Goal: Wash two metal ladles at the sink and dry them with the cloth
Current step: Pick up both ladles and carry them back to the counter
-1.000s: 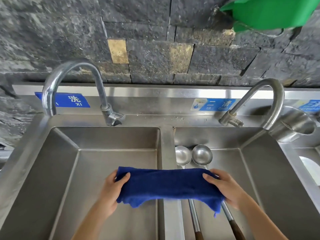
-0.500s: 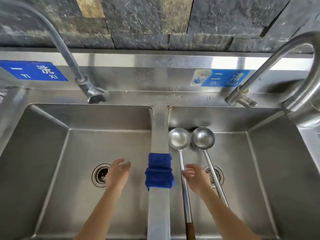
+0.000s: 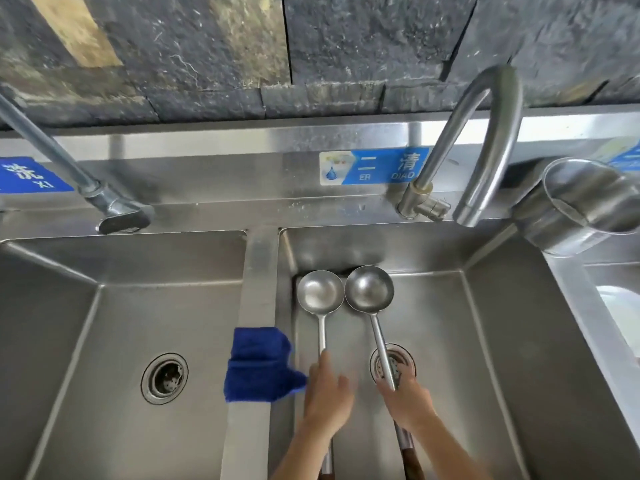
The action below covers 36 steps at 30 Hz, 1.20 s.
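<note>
While nothing's wet yet as far as I can tell, both ladles are already parked in the right-hand basin [image 3: 519, 341], lower middle of the frame. Two of them, side by side, bowls up against the far wall and nearly touching, handles running back toward the person. Left ladle [image 3: 320, 292] sits just beside the divider, right ladle [image 3: 369, 289] has its shaft crossing over the drain [image 3: 393, 365].

Left hand [image 3: 327, 393] is over the left ladle's shaft, but it's blurry, so I honestly can't tell if it's gripping or just landing on it. Right hand [image 3: 408, 401] looks wrapped around the other shaft, fingers curled on it. My guess is they're grabbing one each to bring them under the water together.

Blue cloth [image 3: 258, 363], just the one, is folded and draped over the divider [image 3: 259, 271] between the basins, one corner poking toward the left hand. Makes sense, it stays dry and within reach for later.

Further out: two faucets, one [image 3: 485, 140] arching at upper right, the other [image 3: 86, 181] coming in from the left edge, neither running. Left basin [image 3: 69, 323] has its own drain. A steel cup [image 3: 581, 202] sits at the far right.
</note>
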Each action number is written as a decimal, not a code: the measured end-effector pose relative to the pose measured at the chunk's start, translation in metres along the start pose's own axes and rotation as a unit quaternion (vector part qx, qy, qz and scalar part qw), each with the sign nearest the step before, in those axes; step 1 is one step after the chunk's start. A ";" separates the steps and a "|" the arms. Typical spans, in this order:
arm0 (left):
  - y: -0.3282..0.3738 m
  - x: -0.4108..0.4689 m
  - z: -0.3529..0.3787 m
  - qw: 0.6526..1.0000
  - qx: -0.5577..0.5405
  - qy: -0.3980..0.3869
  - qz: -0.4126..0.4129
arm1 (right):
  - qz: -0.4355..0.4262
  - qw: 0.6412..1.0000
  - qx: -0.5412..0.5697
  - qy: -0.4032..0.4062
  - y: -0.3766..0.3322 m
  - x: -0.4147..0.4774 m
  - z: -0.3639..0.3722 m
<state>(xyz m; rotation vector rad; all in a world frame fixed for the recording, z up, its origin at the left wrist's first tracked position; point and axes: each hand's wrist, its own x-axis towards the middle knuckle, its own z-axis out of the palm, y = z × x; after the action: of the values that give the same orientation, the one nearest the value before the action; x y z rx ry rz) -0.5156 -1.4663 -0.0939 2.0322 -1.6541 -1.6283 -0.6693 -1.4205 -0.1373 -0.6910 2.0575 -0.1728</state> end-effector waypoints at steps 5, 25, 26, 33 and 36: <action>-0.033 0.042 0.020 0.988 -0.094 0.043 -0.115 | 0.040 0.977 0.203 -0.059 0.011 0.012 0.013; -0.031 0.048 0.031 0.916 -0.338 -0.011 -0.215 | -0.094 0.992 0.076 -0.041 -0.024 -0.026 0.037; -0.028 0.049 0.031 0.915 -0.334 -0.011 -0.225 | -0.093 0.992 0.072 -0.045 -0.027 -0.024 0.042; -0.021 0.062 0.023 0.940 -0.267 0.016 -0.213 | -0.059 0.995 0.063 -0.043 -0.040 -0.019 0.059; -0.018 0.067 0.019 0.953 -0.233 0.007 -0.196 | -0.042 0.995 0.062 -0.064 -0.037 -0.020 0.062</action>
<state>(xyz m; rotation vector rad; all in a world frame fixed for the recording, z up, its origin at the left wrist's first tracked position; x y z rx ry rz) -0.5261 -1.4981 -0.1580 2.1801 -0.7725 -1.8783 -0.5956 -1.4323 -0.1435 -0.6950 1.8797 -0.2943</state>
